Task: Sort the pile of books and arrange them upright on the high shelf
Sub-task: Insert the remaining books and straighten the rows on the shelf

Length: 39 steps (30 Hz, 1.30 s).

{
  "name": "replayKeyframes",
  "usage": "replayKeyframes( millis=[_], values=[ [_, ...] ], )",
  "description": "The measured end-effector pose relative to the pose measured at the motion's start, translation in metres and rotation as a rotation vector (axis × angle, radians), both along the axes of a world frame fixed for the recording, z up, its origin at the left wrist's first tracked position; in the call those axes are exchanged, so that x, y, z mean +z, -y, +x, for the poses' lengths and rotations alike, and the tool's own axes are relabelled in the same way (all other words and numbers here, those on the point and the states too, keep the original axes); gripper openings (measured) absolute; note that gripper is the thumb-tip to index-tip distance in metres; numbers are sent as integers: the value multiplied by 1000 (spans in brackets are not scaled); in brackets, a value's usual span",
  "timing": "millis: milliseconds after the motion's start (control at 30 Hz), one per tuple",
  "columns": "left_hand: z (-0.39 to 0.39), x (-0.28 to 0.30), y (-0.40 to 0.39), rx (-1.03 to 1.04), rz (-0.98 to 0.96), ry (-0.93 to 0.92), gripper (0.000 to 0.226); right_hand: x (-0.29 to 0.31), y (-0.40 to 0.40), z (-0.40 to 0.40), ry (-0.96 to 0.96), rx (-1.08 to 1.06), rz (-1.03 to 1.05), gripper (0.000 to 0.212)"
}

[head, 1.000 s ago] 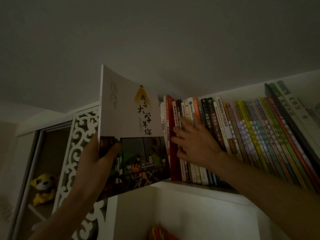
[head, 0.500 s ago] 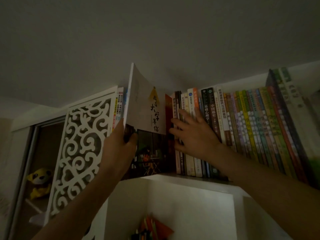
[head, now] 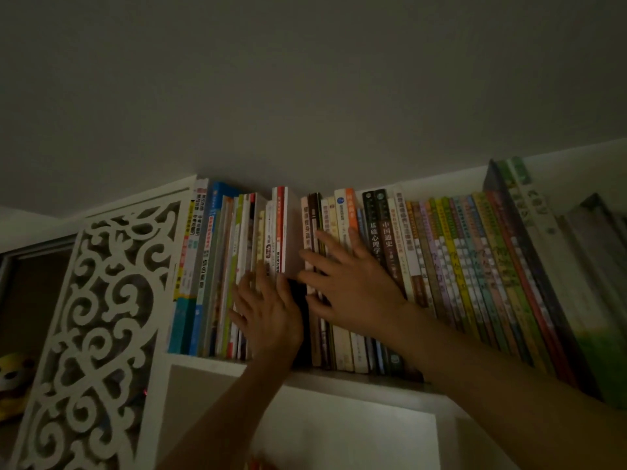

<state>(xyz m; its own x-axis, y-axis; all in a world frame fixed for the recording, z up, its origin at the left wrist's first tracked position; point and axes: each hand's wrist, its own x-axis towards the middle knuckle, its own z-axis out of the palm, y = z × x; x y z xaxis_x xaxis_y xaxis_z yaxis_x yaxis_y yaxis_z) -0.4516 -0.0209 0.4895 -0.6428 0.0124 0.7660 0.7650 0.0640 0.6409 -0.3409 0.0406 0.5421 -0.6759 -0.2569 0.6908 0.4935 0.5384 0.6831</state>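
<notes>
A long row of books stands upright on the high white shelf [head: 339, 376] just under the ceiling. The thin white-covered book [head: 292, 232] stands in the row, between a red-spined book and a dark gap. My left hand [head: 268, 310] presses flat with straight fingers on the spines left of the gap. My right hand [head: 346, 283] lies spread on the spines to its right, fingers straight, pushing on a pink spine [head: 307, 228] and its neighbours. Neither hand holds anything.
A white carved lattice panel [head: 101, 317] closes the shelf's left end. A yellow plush toy [head: 10, 378] sits in a dark niche at far left. Taller books [head: 529, 252] lean at the right end. The ceiling hangs close above the book tops.
My left hand slid the white-covered book into the row and let go of it; now it presses the spines. My right hand stayed on the books beside the gap.
</notes>
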Motion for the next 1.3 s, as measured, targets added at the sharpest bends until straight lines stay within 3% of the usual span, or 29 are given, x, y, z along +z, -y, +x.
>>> replayKeyframes(
  millis=[100, 200, 267, 367, 533, 667, 767, 833, 900, 1100, 1300],
  values=[
    [3, 8, 9, 13, -89, 20, 49, 2, 9, 2, 82, -36, -35, 49],
    [15, 25, 30, -116, -28, 173, 46, 4, 19, 10, 137, -4, -117, 46],
    [20, 34, 43, -116, -6, 160, 47, 2, 28, 26, 122, 58, -56, 43],
    [43, 38, 56, -35, 78, -79, 37, 4, 33, 65, -59, 171, 75, 39],
    [123, 50, 55, -573, 118, -149, 12, 4, 23, 157, -377, 118, -19, 40],
    [182, 51, 26, -691, -35, -258, 8, 0, -13, 226, -591, 15, -245, 44],
    [208, 45, -1, -704, -143, -236, 20, -14, -30, 257, -654, -2, -508, 63],
    [219, 41, -16, -688, -165, -193, 32, -27, -35, 262, -629, 99, -806, 82],
    [227, 38, -26, -650, -194, -179, 38, -36, -37, 258, -596, 219, -967, 90],
    [236, 38, -33, -640, -183, -202, 29, -38, -40, 256, -610, 454, -1080, 85],
    [248, 37, -40, -505, -111, -193, 36, -38, -41, 250, -583, 184, -924, 93]
  ],
)
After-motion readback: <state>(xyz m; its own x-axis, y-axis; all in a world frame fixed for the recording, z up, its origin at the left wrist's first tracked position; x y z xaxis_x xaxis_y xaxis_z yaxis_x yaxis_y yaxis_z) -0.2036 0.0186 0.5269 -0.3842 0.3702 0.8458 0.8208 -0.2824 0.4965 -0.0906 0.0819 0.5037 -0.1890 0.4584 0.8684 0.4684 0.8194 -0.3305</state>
